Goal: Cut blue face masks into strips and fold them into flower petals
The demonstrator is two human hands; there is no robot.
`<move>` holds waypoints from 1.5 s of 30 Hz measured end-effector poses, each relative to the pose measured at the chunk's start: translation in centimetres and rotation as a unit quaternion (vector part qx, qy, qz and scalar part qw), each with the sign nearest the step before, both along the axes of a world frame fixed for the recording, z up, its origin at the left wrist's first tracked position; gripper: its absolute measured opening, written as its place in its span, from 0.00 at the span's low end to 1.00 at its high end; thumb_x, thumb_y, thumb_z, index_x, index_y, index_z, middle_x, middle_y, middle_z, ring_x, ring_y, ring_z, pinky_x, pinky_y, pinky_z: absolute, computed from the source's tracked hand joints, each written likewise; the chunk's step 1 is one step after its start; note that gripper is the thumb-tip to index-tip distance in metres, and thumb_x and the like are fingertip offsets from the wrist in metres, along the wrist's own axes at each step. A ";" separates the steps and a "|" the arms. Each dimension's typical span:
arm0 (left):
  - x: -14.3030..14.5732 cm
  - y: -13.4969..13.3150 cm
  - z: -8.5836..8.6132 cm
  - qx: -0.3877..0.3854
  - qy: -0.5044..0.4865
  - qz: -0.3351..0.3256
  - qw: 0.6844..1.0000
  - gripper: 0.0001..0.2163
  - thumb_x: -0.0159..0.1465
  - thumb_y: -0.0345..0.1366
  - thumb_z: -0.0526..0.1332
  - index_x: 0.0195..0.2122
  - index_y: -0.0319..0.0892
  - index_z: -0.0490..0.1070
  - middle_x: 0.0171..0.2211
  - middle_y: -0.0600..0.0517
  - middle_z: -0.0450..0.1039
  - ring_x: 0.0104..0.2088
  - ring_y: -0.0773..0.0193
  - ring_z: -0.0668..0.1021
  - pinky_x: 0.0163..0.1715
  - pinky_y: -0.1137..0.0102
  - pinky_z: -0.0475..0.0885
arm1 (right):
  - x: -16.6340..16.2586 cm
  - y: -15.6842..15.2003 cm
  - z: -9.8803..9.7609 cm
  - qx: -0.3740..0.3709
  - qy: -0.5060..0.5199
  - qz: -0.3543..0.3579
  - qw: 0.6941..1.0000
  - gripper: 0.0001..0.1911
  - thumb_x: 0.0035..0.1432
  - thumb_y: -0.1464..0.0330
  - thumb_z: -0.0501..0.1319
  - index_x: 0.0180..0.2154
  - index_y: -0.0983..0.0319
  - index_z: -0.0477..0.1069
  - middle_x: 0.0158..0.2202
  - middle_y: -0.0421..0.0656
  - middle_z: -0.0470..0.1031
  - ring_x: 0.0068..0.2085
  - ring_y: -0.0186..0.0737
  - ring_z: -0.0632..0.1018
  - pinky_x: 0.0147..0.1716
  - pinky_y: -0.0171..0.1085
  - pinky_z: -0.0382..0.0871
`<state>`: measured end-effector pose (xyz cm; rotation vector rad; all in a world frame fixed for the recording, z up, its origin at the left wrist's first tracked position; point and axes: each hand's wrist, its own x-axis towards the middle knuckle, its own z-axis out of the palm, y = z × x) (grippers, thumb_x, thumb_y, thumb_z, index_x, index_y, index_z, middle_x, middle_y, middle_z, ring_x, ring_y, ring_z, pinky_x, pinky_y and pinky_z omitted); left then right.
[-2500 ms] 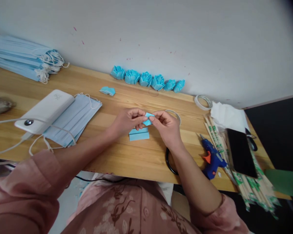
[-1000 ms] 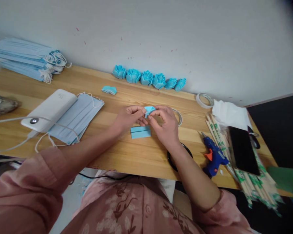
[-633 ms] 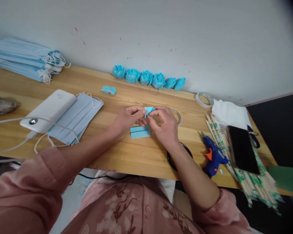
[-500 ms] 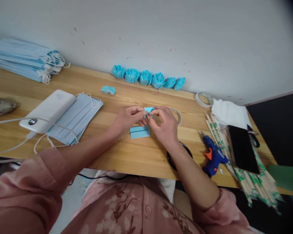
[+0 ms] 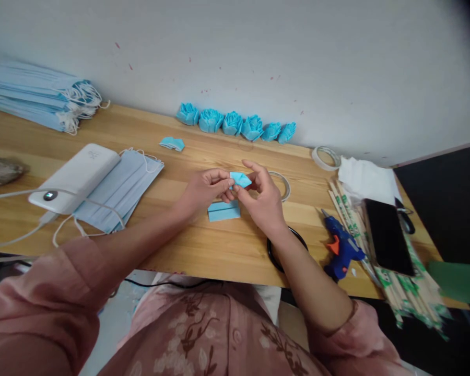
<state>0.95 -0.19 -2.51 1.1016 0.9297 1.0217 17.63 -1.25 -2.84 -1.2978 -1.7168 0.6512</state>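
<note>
Between my hands, above the wooden table, is a small folded blue piece of mask fabric (image 5: 241,179), with a pointed end toward the right. My left hand (image 5: 209,187) pinches its left edge between thumb and fingers. My right hand (image 5: 263,196) grips its lower right side with the thumb, the index finger raised off it. Just below my fingers a flat blue strip (image 5: 224,211) with a lengthwise crease lies on the wood. Farther back sits another folded blue piece (image 5: 172,143).
Several blue fabric flowers (image 5: 232,123) line the wall. Masks (image 5: 121,183) and a white power bank (image 5: 76,177) lie left, a mask stack (image 5: 35,94) behind. Tape rolls (image 5: 326,158), a blue glue gun (image 5: 342,248), a phone (image 5: 388,236) and wrapped sticks (image 5: 411,295) are right.
The blue piece has turned and now shows a pointed, folded face. My right index finger has lifted away from it, while my left hand keeps its pinch.
</note>
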 end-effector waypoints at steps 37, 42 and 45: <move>-0.1 -0.1 0.9 -0.035 0.012 0.018 0.999 0.06 0.59 0.33 0.68 0.29 0.38 0.73 0.22 0.54 0.75 0.23 0.71 0.76 0.28 0.74 0.74 | 0.8 0.3 0.1 0.176 -0.119 0.034 0.977 0.01 0.59 0.68 0.65 0.34 0.57 0.74 0.42 0.45 0.81 0.48 0.47 0.80 0.50 0.49 0.72; -0.1 -0.1 0.7 -0.030 0.016 0.015 0.999 0.06 0.60 0.33 0.67 0.29 0.38 0.73 0.23 0.54 0.76 0.22 0.72 0.76 0.28 0.75 0.74 | 0.6 0.3 -0.2 0.129 -0.107 0.024 0.986 0.03 0.59 0.68 0.65 0.32 0.56 0.74 0.41 0.44 0.80 0.49 0.48 0.79 0.50 0.49 0.72; -0.1 -0.1 0.7 -0.033 0.023 0.019 0.999 0.06 0.62 0.34 0.66 0.29 0.38 0.74 0.22 0.54 0.76 0.23 0.71 0.77 0.29 0.74 0.75 | 0.6 0.3 -0.2 0.105 -0.080 0.025 0.991 0.04 0.59 0.68 0.64 0.31 0.57 0.73 0.40 0.44 0.80 0.48 0.47 0.79 0.46 0.47 0.74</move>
